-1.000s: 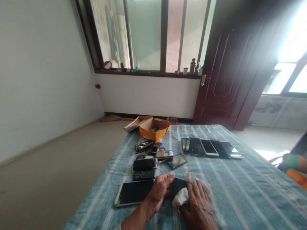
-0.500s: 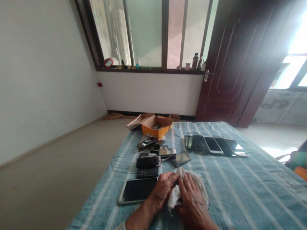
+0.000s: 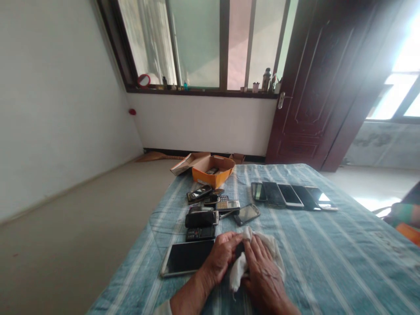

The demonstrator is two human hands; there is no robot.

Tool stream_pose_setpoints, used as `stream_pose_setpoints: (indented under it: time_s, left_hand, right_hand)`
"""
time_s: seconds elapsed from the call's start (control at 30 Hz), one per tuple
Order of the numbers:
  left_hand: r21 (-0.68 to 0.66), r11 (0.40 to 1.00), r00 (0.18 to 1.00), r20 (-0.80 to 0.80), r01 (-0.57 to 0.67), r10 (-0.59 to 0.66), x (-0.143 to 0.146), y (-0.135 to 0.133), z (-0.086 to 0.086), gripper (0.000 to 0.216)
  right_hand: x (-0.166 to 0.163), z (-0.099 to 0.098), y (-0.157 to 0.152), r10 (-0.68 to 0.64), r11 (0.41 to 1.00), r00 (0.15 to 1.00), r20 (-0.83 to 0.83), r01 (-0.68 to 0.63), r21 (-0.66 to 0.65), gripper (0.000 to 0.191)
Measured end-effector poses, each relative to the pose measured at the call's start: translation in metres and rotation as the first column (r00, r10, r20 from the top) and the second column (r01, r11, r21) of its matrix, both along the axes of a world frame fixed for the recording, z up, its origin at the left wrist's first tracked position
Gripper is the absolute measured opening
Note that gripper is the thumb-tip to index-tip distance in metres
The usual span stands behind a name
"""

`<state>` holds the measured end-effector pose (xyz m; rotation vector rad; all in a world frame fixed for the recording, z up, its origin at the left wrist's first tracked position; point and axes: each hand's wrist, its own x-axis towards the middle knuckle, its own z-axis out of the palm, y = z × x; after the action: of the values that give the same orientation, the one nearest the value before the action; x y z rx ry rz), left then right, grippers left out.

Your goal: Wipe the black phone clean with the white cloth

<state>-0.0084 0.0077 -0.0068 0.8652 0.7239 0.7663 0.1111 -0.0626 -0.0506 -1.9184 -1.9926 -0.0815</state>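
From my end: left hand pinches the edge of a flat black slab, mostly hidden between both hands; right hand lies flattened over a crumpled white cloth, grip underneath can't tell. I'd brace that edge, wipe evenly, avoid bunching.

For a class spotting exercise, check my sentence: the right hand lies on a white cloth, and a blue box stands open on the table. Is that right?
Not quite: the box is orange, not blue, as the head view shows. The right hand does lie on a white cloth.
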Motion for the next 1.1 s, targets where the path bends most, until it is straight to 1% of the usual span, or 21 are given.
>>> stream_pose_setpoints:
  time_s: [0.07,0.13,0.2,0.23,0.3,0.4,0.47,0.53,0.6,0.7,0.8,0.9,1.0,1.1]
  left_hand:
    - [-0.011,1.0,1.0,-0.027,-0.001,0.0,-0.001,-0.001,0.0,0.032]
    - [-0.012,1.0,0.999,-0.048,-0.003,0.002,-0.001,-0.001,-0.002,0.031]
    - [-0.01,1.0,0.998,-0.061,-0.015,0.014,-0.001,0.0,-0.004,0.03]
    - [-0.009,1.0,0.998,-0.061,-0.021,0.021,-0.001,0.0,-0.005,0.03]
    - [0.002,1.0,0.999,-0.032,-0.02,0.02,0.0,0.002,-0.005,0.031]
    - [0.044,0.999,1.0,0.028,-0.003,0.002,0.001,0.004,-0.003,0.033]
    - [0.053,0.999,0.999,0.043,-0.005,0.003,0.001,0.004,0.0,0.034]
    - [0.031,0.999,0.998,0.057,-0.006,0.005,0.002,0.002,0.002,0.033]
    - [0.002,1.0,0.999,0.043,-0.007,0.007,0.001,0.0,0.002,0.033]
    - [-0.02,0.999,0.999,-0.032,-0.026,0.026,0.0,-0.001,0.002,0.031]
    - [-0.025,0.999,0.997,-0.067,-0.033,0.031,-0.001,-0.002,0.003,0.033]
    - [-0.021,0.999,0.996,-0.079,-0.043,0.042,-0.001,-0.002,0.005,0.032]
    - [-0.018,0.998,0.995,-0.087,-0.057,0.055,-0.001,-0.003,0.006,0.029]
    - [-0.018,0.999,0.996,-0.076,-0.051,0.049,0.0,-0.002,0.003,0.027]
  right_hand:
    - [0.008,-0.007,-0.006,-0.037,0.999,0.999,0.013,0.037,0.014,0.074]
    - [0.013,-0.012,-0.011,-0.109,0.994,0.994,0.015,0.108,0.015,0.072]
    - [0.012,-0.012,-0.012,-0.159,0.987,0.987,0.006,0.159,0.0,0.072]
    - [0.008,-0.009,-0.01,-0.159,0.987,0.987,-0.004,0.159,-0.01,0.072]
    - [-0.002,-0.001,-0.004,-0.106,0.994,0.994,-0.031,0.105,-0.032,0.075]
    - [-0.017,0.013,0.007,0.026,0.999,0.997,-0.068,-0.028,-0.036,0.078]
    - [-0.02,0.02,0.011,0.092,0.995,0.993,-0.075,-0.094,-0.032,0.078]
    - [-0.015,0.021,0.01,0.115,0.991,0.991,-0.069,-0.119,-0.057,0.08]
    - [-0.003,0.018,0.005,0.078,0.992,0.996,-0.053,-0.083,-0.094,0.082]
    - [0.017,0.009,-0.006,-0.049,0.994,0.999,-0.015,0.048,-0.103,0.081]
    - [0.028,-0.001,-0.014,-0.136,0.989,0.991,0.023,0.137,-0.064,0.079]
    - [0.025,-0.011,-0.016,-0.173,0.985,0.984,0.04,0.173,0.01,0.077]
    - [0.011,-0.017,-0.015,-0.139,0.984,0.99,0.02,0.136,0.115,0.077]
    - [-0.005,-0.017,-0.011,-0.043,0.972,0.999,-0.008,0.044,0.23,0.082]
